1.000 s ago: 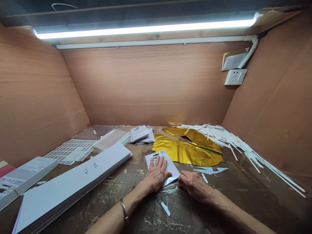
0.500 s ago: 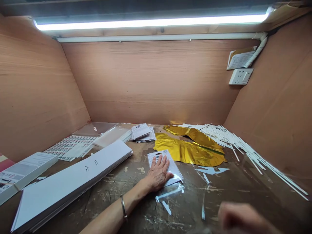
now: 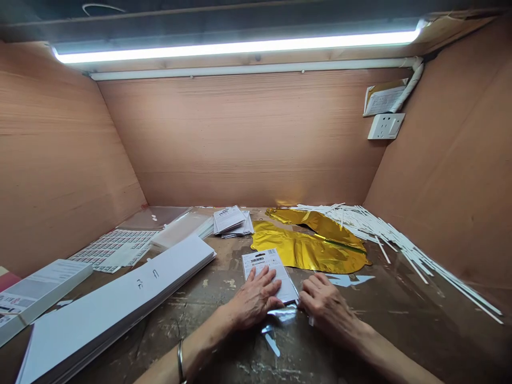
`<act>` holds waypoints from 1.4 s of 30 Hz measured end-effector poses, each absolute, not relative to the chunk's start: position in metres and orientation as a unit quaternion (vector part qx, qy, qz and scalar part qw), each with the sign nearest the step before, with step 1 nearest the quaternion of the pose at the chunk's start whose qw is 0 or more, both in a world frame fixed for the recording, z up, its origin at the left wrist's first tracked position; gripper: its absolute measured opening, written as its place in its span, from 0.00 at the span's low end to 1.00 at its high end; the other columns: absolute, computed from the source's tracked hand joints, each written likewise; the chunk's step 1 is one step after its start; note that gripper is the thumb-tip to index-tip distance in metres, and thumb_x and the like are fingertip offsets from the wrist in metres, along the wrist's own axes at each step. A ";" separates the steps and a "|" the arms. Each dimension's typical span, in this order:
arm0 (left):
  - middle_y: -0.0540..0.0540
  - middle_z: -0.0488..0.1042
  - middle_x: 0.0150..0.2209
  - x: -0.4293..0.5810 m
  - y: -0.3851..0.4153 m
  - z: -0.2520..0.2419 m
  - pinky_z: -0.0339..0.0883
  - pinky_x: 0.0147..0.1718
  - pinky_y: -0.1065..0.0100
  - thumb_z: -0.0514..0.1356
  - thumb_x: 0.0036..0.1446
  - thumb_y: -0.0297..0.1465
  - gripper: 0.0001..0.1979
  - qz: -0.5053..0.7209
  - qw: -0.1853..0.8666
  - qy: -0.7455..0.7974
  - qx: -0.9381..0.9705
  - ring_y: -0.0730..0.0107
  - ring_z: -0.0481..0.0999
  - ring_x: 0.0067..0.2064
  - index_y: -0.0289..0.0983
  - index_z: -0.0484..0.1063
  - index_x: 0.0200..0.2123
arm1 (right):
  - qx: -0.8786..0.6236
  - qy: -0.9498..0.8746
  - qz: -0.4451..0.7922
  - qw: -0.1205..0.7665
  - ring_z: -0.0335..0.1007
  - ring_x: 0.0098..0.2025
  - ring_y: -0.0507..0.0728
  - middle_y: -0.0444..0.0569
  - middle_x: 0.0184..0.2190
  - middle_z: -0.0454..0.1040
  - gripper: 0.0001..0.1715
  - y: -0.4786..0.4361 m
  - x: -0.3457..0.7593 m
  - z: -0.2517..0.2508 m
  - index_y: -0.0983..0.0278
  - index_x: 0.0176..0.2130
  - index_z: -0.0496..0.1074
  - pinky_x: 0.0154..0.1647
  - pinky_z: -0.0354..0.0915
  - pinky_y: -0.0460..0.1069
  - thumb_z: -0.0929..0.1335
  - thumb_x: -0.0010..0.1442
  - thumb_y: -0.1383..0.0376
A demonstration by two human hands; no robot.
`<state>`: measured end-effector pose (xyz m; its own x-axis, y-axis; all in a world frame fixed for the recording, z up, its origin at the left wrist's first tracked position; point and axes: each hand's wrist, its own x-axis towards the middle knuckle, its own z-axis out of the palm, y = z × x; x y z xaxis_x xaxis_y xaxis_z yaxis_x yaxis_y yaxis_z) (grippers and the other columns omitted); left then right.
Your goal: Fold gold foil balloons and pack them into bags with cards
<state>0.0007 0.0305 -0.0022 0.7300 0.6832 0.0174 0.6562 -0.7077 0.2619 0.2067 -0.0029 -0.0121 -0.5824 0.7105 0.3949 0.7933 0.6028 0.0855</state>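
Observation:
My left hand [image 3: 254, 300] lies flat, fingers stretched, on a small white packet with a barcode label [image 3: 268, 266] in a clear sleeve. My right hand [image 3: 326, 304] rests beside it at the packet's lower right corner, fingers curled down onto the clear flap [image 3: 285, 313] of the sleeve. Behind the packet lies crumpled gold foil [image 3: 310, 246]. A bracelet sits on my left wrist.
A long stack of white cards [image 3: 120, 304] lies at left, with a boxed stack [image 3: 36, 290] beside it. Label sheets [image 3: 114, 245], clear bags [image 3: 160, 216] and small white packets [image 3: 232, 220] sit behind. White sticks [image 3: 400, 242] fan along the right wall. A socket [image 3: 386, 126] hangs there.
My right hand pulled back toward me and off to the lower right, then returned to the packet's lower right corner. My left hand stayed pressed on the packet.

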 end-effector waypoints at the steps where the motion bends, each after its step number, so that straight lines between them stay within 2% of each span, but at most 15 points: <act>1: 0.41 0.47 0.61 -0.001 0.027 -0.002 0.35 0.55 0.48 0.39 0.58 0.45 0.27 0.050 0.133 0.356 0.923 0.56 0.40 0.61 0.40 0.51 0.57 | -0.431 -0.877 -0.134 0.164 0.56 0.29 0.54 0.48 0.25 0.66 0.11 0.001 0.203 -0.016 0.65 0.24 0.67 0.34 0.52 0.51 0.61 0.56 0.71; 4: 0.40 0.45 0.61 -0.005 0.023 -0.001 0.32 0.55 0.46 0.41 0.56 0.49 0.31 0.041 0.157 0.350 0.922 0.53 0.37 0.61 0.40 0.50 0.58 | -0.451 -0.869 -0.100 0.179 0.56 0.30 0.54 0.49 0.26 0.66 0.10 0.008 0.207 -0.023 0.66 0.26 0.67 0.32 0.51 0.50 0.61 0.57 0.70; 8: 0.38 0.42 0.61 -0.008 0.025 0.003 0.30 0.55 0.46 0.43 0.51 0.53 0.36 0.033 0.175 0.330 0.927 0.52 0.36 0.61 0.39 0.47 0.59 | -0.415 -0.894 0.036 0.166 0.58 0.33 0.53 0.49 0.30 0.66 0.14 0.003 0.227 -0.009 0.64 0.40 0.68 0.33 0.54 0.47 0.57 0.59 0.73; 10: 0.37 0.39 0.61 -0.010 0.025 0.003 0.28 0.55 0.46 0.45 0.49 0.55 0.40 0.028 0.175 0.317 0.932 0.50 0.34 0.61 0.39 0.43 0.60 | -0.384 -0.910 0.058 0.149 0.58 0.35 0.52 0.49 0.32 0.66 0.17 -0.001 0.236 0.000 0.61 0.44 0.66 0.34 0.55 0.47 0.56 0.60 0.73; 16: 0.34 0.31 0.61 -0.014 0.026 -0.003 0.26 0.54 0.44 0.51 0.38 0.59 0.53 0.022 0.174 0.280 0.944 0.46 0.28 0.60 0.35 0.38 0.60 | -0.340 -0.927 0.069 0.144 0.58 0.35 0.52 0.48 0.32 0.66 0.16 -0.003 0.237 -0.001 0.58 0.38 0.70 0.36 0.55 0.48 0.56 0.61 0.68; 24: 0.34 0.33 0.61 -0.020 0.026 0.001 0.26 0.54 0.44 0.57 0.33 0.57 0.57 0.043 0.196 0.254 0.946 0.45 0.30 0.60 0.34 0.38 0.60 | -0.400 -0.862 0.169 0.260 0.59 0.36 0.52 0.48 0.34 0.65 0.09 0.003 0.215 -0.019 0.64 0.30 0.63 0.38 0.58 0.48 0.57 0.60 0.70; 25: 0.34 0.36 0.62 -0.021 0.024 0.001 0.27 0.54 0.45 0.58 0.34 0.56 0.54 0.056 0.199 0.257 0.944 0.47 0.32 0.61 0.34 0.42 0.60 | -0.415 -0.851 0.188 0.262 0.60 0.36 0.52 0.47 0.33 0.65 0.08 0.003 0.213 -0.018 0.64 0.30 0.62 0.37 0.58 0.47 0.57 0.59 0.70; 27: 0.37 0.47 0.60 -0.024 0.016 -0.001 0.32 0.56 0.50 0.56 0.46 0.49 0.36 0.099 0.200 0.280 0.934 0.53 0.40 0.61 0.35 0.57 0.53 | -0.436 -0.835 0.225 0.251 0.61 0.34 0.52 0.46 0.31 0.65 0.08 0.005 0.212 -0.015 0.64 0.29 0.61 0.36 0.58 0.47 0.58 0.59 0.70; 29: 0.41 0.62 0.53 -0.025 0.008 -0.004 0.38 0.57 0.57 0.50 0.56 0.38 0.14 0.158 0.204 0.324 0.910 0.62 0.52 0.58 0.37 0.68 0.40 | -0.448 -0.823 0.254 0.239 0.61 0.33 0.51 0.45 0.29 0.65 0.08 0.008 0.213 -0.012 0.64 0.28 0.61 0.34 0.58 0.46 0.59 0.58 0.69; 30: 0.43 0.67 0.48 -0.025 0.005 -0.007 0.42 0.57 0.60 0.48 0.58 0.33 0.11 0.189 0.210 0.347 0.894 0.66 0.57 0.56 0.37 0.69 0.34 | -0.450 -0.820 0.264 0.235 0.61 0.32 0.51 0.44 0.29 0.65 0.08 0.010 0.213 -0.010 0.64 0.27 0.62 0.34 0.58 0.46 0.60 0.58 0.69; 33: 0.46 0.71 0.41 -0.021 -0.002 -0.012 0.50 0.55 0.65 0.49 0.55 0.26 0.10 0.261 0.244 0.401 0.844 0.69 0.64 0.51 0.37 0.67 0.26 | -0.440 -0.817 0.290 0.234 0.62 0.32 0.51 0.44 0.29 0.66 0.10 0.010 0.217 -0.005 0.64 0.27 0.63 0.34 0.58 0.46 0.59 0.59 0.67; 36: 0.46 0.71 0.40 -0.017 -0.003 -0.015 0.55 0.53 0.66 0.51 0.52 0.24 0.08 0.292 0.274 0.425 0.811 0.68 0.65 0.49 0.37 0.65 0.22 | -0.418 -0.823 0.308 0.229 0.62 0.35 0.52 0.45 0.34 0.66 0.04 0.005 0.221 0.000 0.63 0.31 0.65 0.37 0.58 0.46 0.63 0.56 0.64; 38: 0.46 0.71 0.41 -0.017 -0.002 -0.016 0.54 0.53 0.65 0.52 0.51 0.24 0.08 0.300 0.285 0.429 0.803 0.68 0.66 0.49 0.37 0.65 0.22 | -0.416 -0.826 0.300 0.232 0.61 0.38 0.53 0.45 0.37 0.65 0.07 0.001 0.221 -0.001 0.62 0.33 0.65 0.38 0.58 0.46 0.66 0.51 0.64; 40: 0.46 0.71 0.41 -0.018 -0.001 -0.017 0.54 0.53 0.65 0.52 0.51 0.24 0.08 0.302 0.294 0.429 0.799 0.68 0.65 0.50 0.37 0.65 0.22 | -0.441 -0.817 0.275 0.248 0.62 0.37 0.52 0.45 0.35 0.66 0.03 -0.001 0.216 -0.005 0.62 0.31 0.65 0.38 0.58 0.46 0.64 0.53 0.65; 42: 0.47 0.71 0.41 -0.019 -0.001 -0.016 0.54 0.53 0.66 0.52 0.50 0.24 0.08 0.303 0.305 0.430 0.794 0.68 0.65 0.50 0.37 0.66 0.22 | -0.499 -0.792 0.238 0.258 0.63 0.33 0.52 0.45 0.30 0.67 0.08 -0.001 0.208 -0.010 0.63 0.25 0.63 0.34 0.57 0.46 0.61 0.55 0.66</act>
<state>-0.0186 -0.0010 -0.0163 0.4465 0.8676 0.2188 0.4987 -0.4443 0.7442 0.2079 -0.0006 -0.0102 -0.3696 0.9134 0.1705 0.6678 0.3887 -0.6348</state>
